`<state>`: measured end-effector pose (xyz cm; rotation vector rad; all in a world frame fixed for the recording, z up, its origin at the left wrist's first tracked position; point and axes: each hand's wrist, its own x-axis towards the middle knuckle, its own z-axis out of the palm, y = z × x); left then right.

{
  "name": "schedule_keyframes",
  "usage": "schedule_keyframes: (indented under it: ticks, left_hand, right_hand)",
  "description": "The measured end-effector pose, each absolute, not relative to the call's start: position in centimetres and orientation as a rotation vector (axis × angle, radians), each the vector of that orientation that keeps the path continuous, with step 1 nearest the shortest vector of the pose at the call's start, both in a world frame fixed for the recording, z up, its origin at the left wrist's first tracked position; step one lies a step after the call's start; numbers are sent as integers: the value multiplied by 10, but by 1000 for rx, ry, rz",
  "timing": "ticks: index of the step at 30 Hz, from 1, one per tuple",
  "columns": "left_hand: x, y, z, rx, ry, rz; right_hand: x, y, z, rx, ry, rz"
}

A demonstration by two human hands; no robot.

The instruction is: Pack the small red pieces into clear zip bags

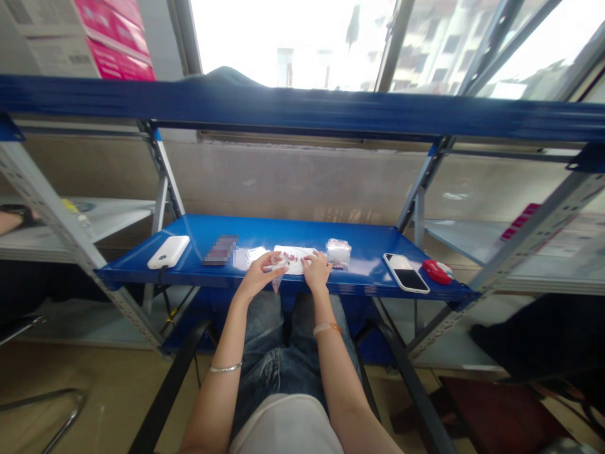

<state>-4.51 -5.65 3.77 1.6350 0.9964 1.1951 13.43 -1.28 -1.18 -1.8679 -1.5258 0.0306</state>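
A string of small dark-red beads (292, 257) lies across a white sheet (296, 268) at the front of the blue shelf, between my two hands. My left hand (261, 272) is closed, thumb and fingers pinching a small clear plastic bag (276, 283) whose pinkish corner hangs over the shelf edge. On the other side, my right hand (317, 271) rests on the sheet with its fingertips closed at the right end of the beads. Close to the right hand stands a stack of clear packets (338, 252). Shiny clear plastic (256, 256) lies behind the left hand.
On the blue shelf (283, 228) are a white power bank (169, 251) with a cable, a blurred dark rectangle (221, 250), a phone (406, 273) and a red object (437, 271). A blue upper beam (302, 112) crosses above. Another person's arm (12, 221) shows at far left.
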Motion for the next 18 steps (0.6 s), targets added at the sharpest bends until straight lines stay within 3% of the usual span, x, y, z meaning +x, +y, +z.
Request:
schedule_keyframes:
  ticks: [18]
  left_hand:
    - [-40, -54, 36, 1661, 971, 1188]
  right_hand:
    - [154, -21, -6, -1714, -1652, 236]
